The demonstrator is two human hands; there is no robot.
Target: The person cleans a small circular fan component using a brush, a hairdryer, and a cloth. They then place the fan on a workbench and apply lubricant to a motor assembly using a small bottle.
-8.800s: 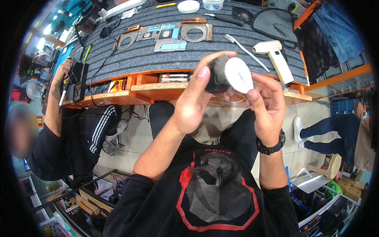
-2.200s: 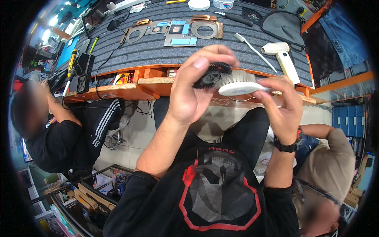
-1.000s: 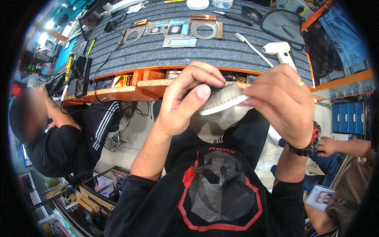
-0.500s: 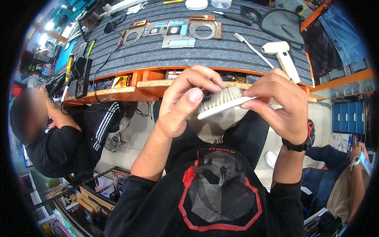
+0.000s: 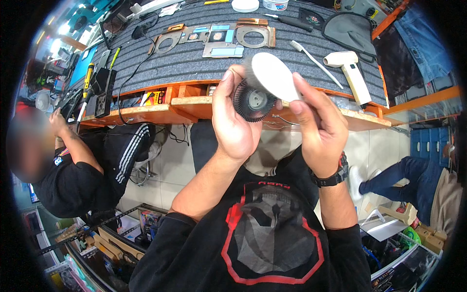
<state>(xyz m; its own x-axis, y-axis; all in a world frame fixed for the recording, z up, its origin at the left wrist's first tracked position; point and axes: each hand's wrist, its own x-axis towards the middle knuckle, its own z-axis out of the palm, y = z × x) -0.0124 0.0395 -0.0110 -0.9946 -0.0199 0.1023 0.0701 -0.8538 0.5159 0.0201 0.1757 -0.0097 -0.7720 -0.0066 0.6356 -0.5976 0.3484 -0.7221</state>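
While my left hand (image 5: 237,129) is curled around a small round black fan (image 5: 253,101), fingers closed on its finned rim, the hub faces me. My right hand (image 5: 318,129) is closed on a white oval brush (image 5: 274,75), thumb along its back, and the bristles press against the upper edge of the fan. Both are held up in front of my chest, just on my side of the workbench edge (image 5: 146,114). A black watch (image 5: 333,177) sits on my right wrist.

Beyond the hands, the bench is covered by a grey ribbed mat (image 5: 194,63). On the mat: several flat metal frames (image 5: 253,35) at the far side, a white toothbrush (image 5: 314,63) lying slantwise, a white handheld blower (image 5: 350,73) just beside it to the right. A yellow-handled screwdriver (image 5: 86,82) lies at the bench's left end.

Another person (image 5: 63,165) in dark clothes sits well to my left, one hand at the bench.
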